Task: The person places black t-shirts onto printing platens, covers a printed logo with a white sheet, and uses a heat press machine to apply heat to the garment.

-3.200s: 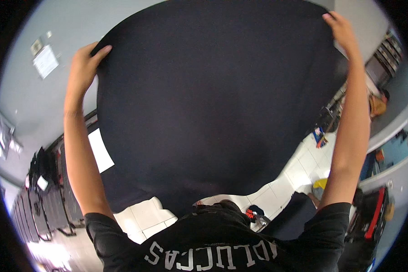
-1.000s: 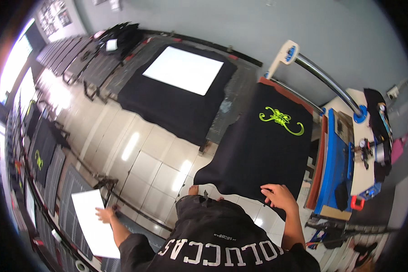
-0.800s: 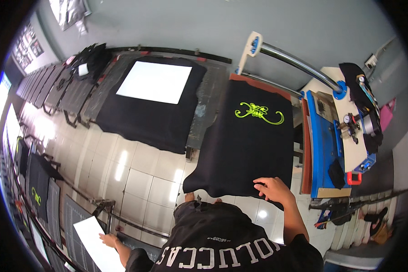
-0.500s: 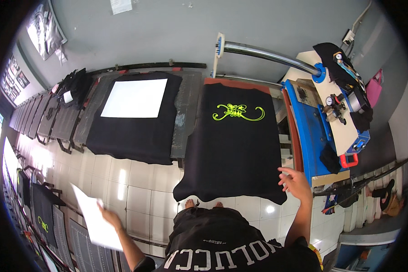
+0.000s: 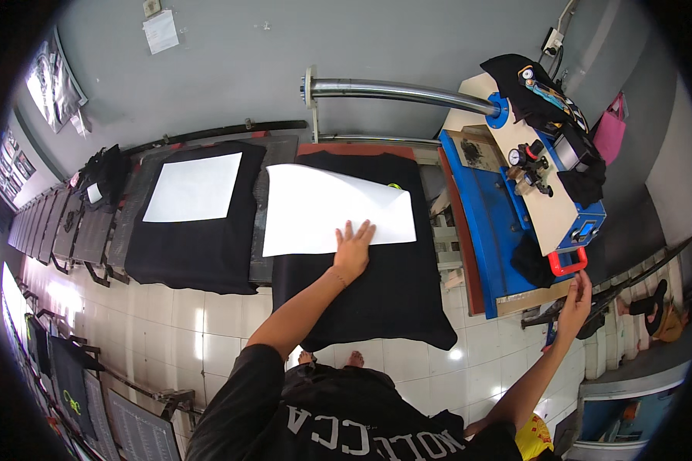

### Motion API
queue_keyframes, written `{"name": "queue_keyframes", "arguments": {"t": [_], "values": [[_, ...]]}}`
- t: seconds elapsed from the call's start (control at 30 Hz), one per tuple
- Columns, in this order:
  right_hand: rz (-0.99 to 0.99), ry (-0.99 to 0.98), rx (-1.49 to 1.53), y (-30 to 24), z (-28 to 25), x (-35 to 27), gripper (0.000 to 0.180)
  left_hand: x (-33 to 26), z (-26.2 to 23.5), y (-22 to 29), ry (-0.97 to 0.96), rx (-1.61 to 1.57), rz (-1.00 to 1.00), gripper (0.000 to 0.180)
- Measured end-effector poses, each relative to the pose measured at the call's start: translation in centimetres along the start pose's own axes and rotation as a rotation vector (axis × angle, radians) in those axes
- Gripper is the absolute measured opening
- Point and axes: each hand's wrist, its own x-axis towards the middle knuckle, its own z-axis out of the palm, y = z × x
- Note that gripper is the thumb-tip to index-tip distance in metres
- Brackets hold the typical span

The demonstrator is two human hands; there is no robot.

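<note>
My left hand [image 5: 352,252] lies with spread fingers on the lower edge of a white sheet [image 5: 323,211]. The sheet covers the upper part of a black fabric piece [image 5: 361,296] laid over the platen in front of me. Its upper right edge lifts and curls. Only a sliver of the neon green print [image 5: 394,186] shows beyond that edge. Over on the right, my right hand [image 5: 575,306] is raised with fingers extended, its fingertips close to the red handle [image 5: 567,263] of the heat press [image 5: 550,196]. Whether they touch the handle, I cannot tell.
A second black fabric piece [image 5: 188,257] with a white sheet [image 5: 194,187] on it lies to the left. Beyond it runs a row of grey platens [image 5: 96,230]. Black garments [image 5: 527,92] rest on the press. A metal cylinder [image 5: 400,91] extends from the press along the wall.
My left hand has brought the white sheet from the lower left onto the black fabric, covering most of the green print. My right hand has moved right, toward the red handle.
</note>
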Motion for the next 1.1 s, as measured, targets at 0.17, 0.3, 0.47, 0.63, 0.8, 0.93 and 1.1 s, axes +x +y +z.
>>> {"name": "queue_keyframes", "arguments": {"t": [0.17, 0.3, 0.47, 0.63, 0.8, 0.93, 1.1], "values": [[-0.076, -0.126, -0.283, 5.0, 0.5, 2.9, 0.049, 2.6, 4.1, 3.3, -0.061, 0.051, 0.013, 0.057], [-0.104, -0.184, -0.465, 3.7, 1.9, 3.2, 0.05, 3.0, 5.2, 4.5, -0.055, 0.057, -0.047, 0.056], [-0.25, -0.345, -0.48, 2.7, 3.6, 5.5, 0.039, 2.9, 5.2, 4.9, -0.066, 0.159, -0.034, 0.055], [-0.161, -0.19, -0.715, 0.0, 7.5, 5.0, 0.046, 1.2, 3.3, 5.7, -0.173, 0.011, -0.027, 0.068], [-0.058, -0.191, -0.797, -1.1, 7.7, 4.6, 0.05, -4.2, 1.7, 6.3, -0.302, -0.024, 0.058, 0.079], [-0.084, -0.155, -0.816, -1.5, 7.4, 3.6, 0.049, -7.2, 1.2, 7.9, -0.199, -0.082, 0.029, 0.078], [-0.096, -0.169, -0.622, -1.6, 7.3, 3.6, 0.042, -6.8, 2.1, 12.7, -0.194, -0.118, -0.003, 0.075]]}}
